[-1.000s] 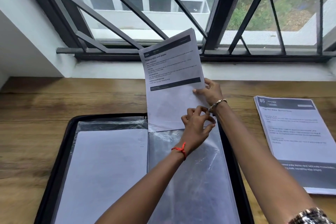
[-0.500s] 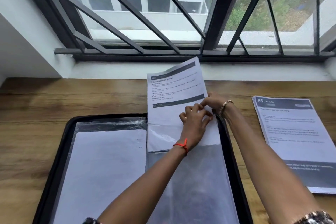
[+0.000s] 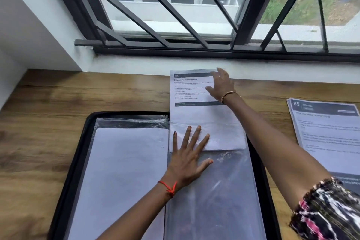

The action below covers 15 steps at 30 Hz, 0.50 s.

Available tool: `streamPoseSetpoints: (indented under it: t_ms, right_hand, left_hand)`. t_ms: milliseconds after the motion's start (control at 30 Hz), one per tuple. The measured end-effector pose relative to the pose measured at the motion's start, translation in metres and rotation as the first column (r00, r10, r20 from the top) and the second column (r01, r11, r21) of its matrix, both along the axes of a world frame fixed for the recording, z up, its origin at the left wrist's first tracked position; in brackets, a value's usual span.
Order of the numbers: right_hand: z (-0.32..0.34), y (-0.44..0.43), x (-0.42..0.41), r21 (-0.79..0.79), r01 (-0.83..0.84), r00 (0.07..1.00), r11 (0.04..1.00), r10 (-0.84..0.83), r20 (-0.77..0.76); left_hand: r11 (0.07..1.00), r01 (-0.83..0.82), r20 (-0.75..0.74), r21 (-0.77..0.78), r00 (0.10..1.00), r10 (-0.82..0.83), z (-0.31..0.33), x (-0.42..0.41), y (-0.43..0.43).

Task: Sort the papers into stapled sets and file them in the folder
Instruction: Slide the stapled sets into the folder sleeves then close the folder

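Note:
A black folder [image 3: 78,152] lies open on the wooden table, with clear plastic sleeves on both sides. A printed paper set [image 3: 191,91] sits partway inside the top of the right sleeve [image 3: 214,191], its upper half sticking out toward the window. My left hand [image 3: 189,154] lies flat with spread fingers on the sleeve, over the paper's lower edge. My right hand [image 3: 221,84] rests with straight fingers on the paper's upper right part. The left sleeve holds white sheets [image 3: 126,171].
Another printed paper stack [image 3: 327,134] lies on the table [image 3: 48,113] to the right of the folder. A white sill and a barred window [image 3: 175,15] run along the table's far edge. A white wall [image 3: 29,35] stands at the left.
The paper has slid further down into the right sleeve and now lies flat. Both hands let go of their pinch; the left now presses flat, the right moved up onto the paper's top.

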State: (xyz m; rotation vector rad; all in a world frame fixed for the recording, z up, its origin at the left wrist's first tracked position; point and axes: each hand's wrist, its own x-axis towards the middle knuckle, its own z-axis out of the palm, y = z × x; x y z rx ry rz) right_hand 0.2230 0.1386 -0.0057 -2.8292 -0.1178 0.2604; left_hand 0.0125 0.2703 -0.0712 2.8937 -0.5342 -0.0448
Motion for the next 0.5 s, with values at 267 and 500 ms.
streamPoseSetpoints:
  t_ms: [267,500]
  right_hand:
    - [-0.005,0.045,0.046,-0.110,-0.217,0.972,0.970,0.204,-0.120]
    - [-0.013,0.048,0.058,-0.154,-0.201,0.972,0.967,0.178,-0.152]
  left_hand:
    - [0.999,-0.030,-0.019,0.013,0.999,0.031,0.003,0.002,-0.005]
    - [0.999,-0.040,0.019,-0.017,0.999,0.040,0.001,-0.002,-0.009]
